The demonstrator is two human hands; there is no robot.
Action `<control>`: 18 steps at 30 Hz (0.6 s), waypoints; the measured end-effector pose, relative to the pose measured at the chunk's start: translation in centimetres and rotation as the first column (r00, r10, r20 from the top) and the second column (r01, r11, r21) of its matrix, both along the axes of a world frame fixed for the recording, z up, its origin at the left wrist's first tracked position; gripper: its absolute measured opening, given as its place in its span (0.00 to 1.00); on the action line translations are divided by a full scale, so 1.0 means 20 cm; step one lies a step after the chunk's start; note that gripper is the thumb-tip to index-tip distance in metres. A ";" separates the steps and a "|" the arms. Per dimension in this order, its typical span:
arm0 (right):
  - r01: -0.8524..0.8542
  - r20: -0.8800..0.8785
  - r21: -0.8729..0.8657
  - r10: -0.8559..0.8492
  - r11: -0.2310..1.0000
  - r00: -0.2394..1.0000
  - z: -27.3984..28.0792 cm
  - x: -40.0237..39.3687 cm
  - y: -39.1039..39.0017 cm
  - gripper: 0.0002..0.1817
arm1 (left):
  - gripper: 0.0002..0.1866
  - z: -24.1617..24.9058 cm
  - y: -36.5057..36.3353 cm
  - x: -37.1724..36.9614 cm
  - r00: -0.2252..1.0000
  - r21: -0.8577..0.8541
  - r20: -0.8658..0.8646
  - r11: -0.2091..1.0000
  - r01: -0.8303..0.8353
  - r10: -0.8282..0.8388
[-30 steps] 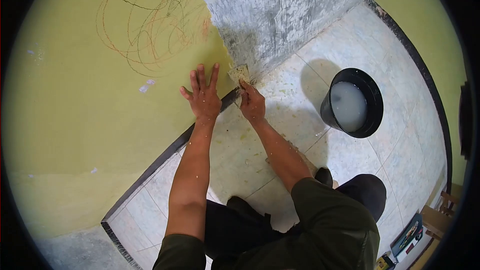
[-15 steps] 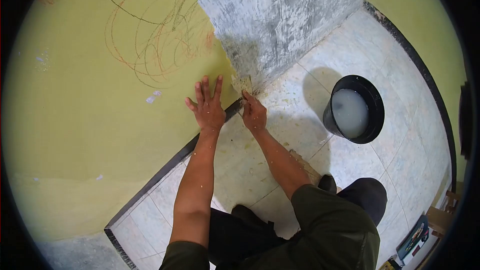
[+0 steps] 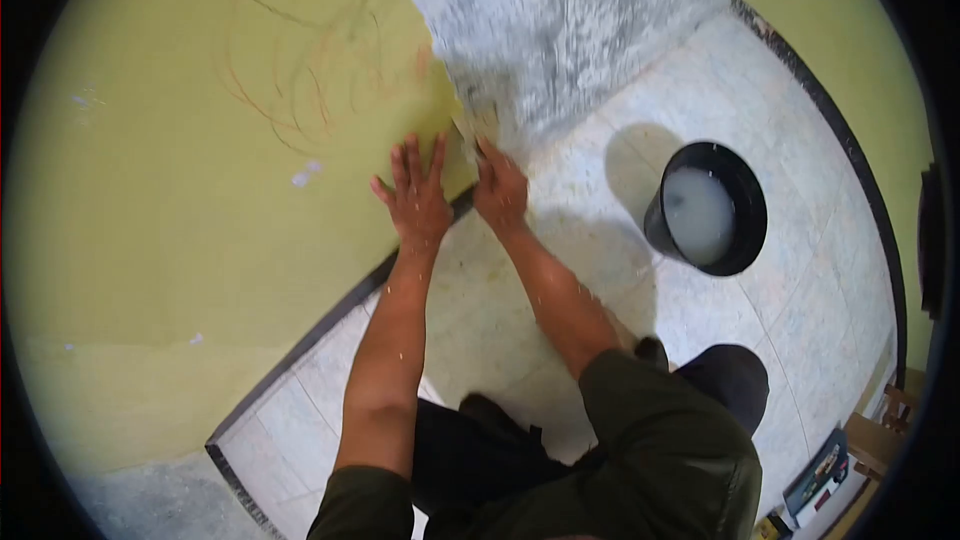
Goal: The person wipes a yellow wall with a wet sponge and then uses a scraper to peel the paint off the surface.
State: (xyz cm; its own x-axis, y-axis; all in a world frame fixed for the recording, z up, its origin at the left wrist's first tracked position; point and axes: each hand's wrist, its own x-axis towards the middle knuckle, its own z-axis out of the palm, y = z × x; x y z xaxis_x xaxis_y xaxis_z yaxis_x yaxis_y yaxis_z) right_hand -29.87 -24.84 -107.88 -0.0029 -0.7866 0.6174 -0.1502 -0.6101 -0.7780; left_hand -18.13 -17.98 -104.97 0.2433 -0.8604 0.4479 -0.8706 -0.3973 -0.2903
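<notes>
My left hand [image 3: 420, 205] lies with fingers spread flat against the yellow-green painted wall [image 3: 250, 270], just above the dark baseboard [image 3: 377, 280]. Close on its right, my right hand [image 3: 502, 192] is closed around a scraper [image 3: 484, 125]; its handle is mostly hidden in my fist. The blade meets the wall low down, where the yellow paint ends and the stripped grey-white patch [image 3: 580, 30] begins. Small paint flakes cling to both forearms.
A black bucket [image 3: 752, 210] with cloudy liquid stands on the pale tiled floor [image 3: 710, 320] to the right. Paint crumbs litter the floor near my feet. Crayon scribbles mark the upper left wall. Boxes and other items [image 3: 825, 470] sit at the lower right.
My right hand and the scraper have moved up and slightly left along the paint edge. My left hand stays flat on the wall. The view has shifted slightly.
</notes>
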 end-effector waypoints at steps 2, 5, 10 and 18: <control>-0.023 0.000 0.086 0.024 0.996 1.000 -0.16 -0.05 0.08 0.15 | 0.53 -0.02 0.03 0.03 0.998 0.040 0.066 0.999 0.003 -0.005; -0.042 -0.024 0.076 0.044 0.996 0.999 -0.14 -0.02 0.07 0.16 | 0.52 0.02 0.00 0.02 1.000 0.014 -0.003 1.000 -0.010 0.010; -0.022 0.052 0.057 0.019 0.998 0.998 0.00 0.00 0.01 0.17 | 0.52 0.08 0.07 -0.01 1.000 0.023 0.024 1.000 0.019 -0.019; -0.026 0.075 0.032 0.023 0.999 0.997 -0.01 0.03 0.00 0.16 | 0.53 0.12 0.08 -0.04 1.000 0.085 -0.003 0.996 -0.002 0.003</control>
